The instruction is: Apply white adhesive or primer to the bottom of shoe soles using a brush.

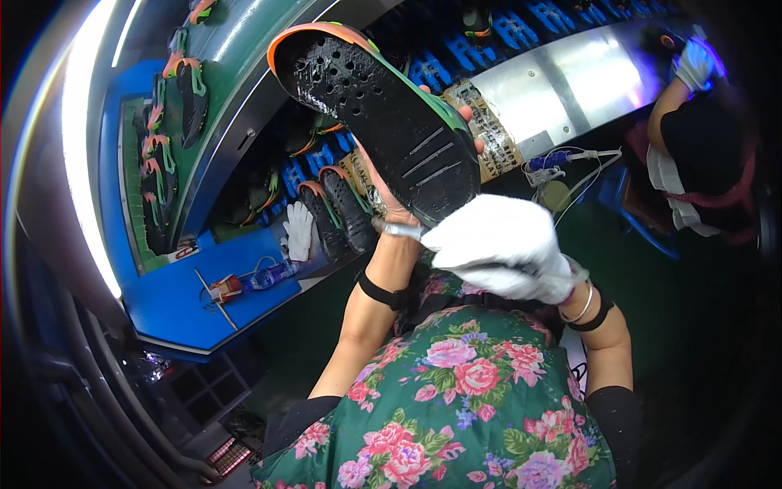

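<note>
A black shoe sole point(383, 106) with an orange and green raised rim is held up in front of me. Small round holes dot its broad end, and wet-looking shine lies there and along the grooves at the near end. My bare left hand point(394, 209) grips it from beneath, its fingertips showing past the far right edge. Close to the near end, my right hand point(501, 248) wears a white glove and is closed around a small brush point(401, 230). The brush's metal collar and dark tip point left, over my left wrist; the glove hides its handle.
Two soles point(346, 208) and a white glove point(299, 231) lie left of my arm. A blue table point(183, 306) carries a brush and bottle. Several soles point(160, 159) sit on a green conveyor point(224, 69). A metal machine point(562, 77) spans the back; a co-worker point(700, 155) works at right.
</note>
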Action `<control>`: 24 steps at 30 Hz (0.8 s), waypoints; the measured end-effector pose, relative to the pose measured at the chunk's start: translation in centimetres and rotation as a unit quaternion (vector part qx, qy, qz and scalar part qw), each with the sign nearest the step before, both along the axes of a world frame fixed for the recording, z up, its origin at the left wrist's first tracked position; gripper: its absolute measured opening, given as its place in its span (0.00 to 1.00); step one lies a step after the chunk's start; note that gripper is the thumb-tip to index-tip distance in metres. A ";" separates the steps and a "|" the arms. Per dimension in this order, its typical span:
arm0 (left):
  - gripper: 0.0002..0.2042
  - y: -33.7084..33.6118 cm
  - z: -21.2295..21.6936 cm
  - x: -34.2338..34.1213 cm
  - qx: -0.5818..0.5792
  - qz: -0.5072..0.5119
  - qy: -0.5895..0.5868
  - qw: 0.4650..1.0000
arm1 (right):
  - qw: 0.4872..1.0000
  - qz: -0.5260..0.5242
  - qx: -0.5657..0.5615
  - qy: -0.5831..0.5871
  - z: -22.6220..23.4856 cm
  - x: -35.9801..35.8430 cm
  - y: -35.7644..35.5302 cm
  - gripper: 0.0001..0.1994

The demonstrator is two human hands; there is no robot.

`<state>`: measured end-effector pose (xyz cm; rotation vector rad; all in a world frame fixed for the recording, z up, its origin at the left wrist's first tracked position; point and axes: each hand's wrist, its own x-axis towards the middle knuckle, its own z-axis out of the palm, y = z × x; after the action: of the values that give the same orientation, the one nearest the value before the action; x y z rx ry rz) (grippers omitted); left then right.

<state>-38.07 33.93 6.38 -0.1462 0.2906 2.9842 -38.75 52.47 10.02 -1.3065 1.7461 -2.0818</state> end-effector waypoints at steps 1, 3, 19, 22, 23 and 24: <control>0.46 -0.1 -0.2 -0.1 -0.008 0.008 0.001 1.000 | 0.999 -0.021 -0.001 -0.025 0.0 -0.2 0.3 0.11; 0.46 -0.3 -0.1 0.0 -0.021 0.020 -0.011 1.000 | 0.996 -0.091 0.023 0.004 -0.6 -0.9 0.6 0.11; 0.55 -1.8 -0.6 1.0 -0.060 -0.035 0.012 0.998 | 0.998 0.007 0.038 0.053 -0.3 1.5 1.3 0.13; 0.55 -2.2 -1.0 1.4 -0.058 -0.064 0.025 0.996 | 0.994 0.055 0.018 -0.096 -0.8 0.6 1.6 0.11; 0.56 -2.1 -0.7 1.3 -0.053 -0.077 0.019 0.995 | 0.998 0.025 0.010 -0.049 -1.2 -0.1 1.5 0.09; 0.56 -2.1 -0.6 1.4 -0.049 -0.090 0.012 0.995 | 0.998 -0.043 0.041 0.010 -1.3 0.1 1.2 0.11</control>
<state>-36.71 31.87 5.74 -0.0884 0.4280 2.7967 -38.60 53.64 8.74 -1.2558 1.9061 -2.0231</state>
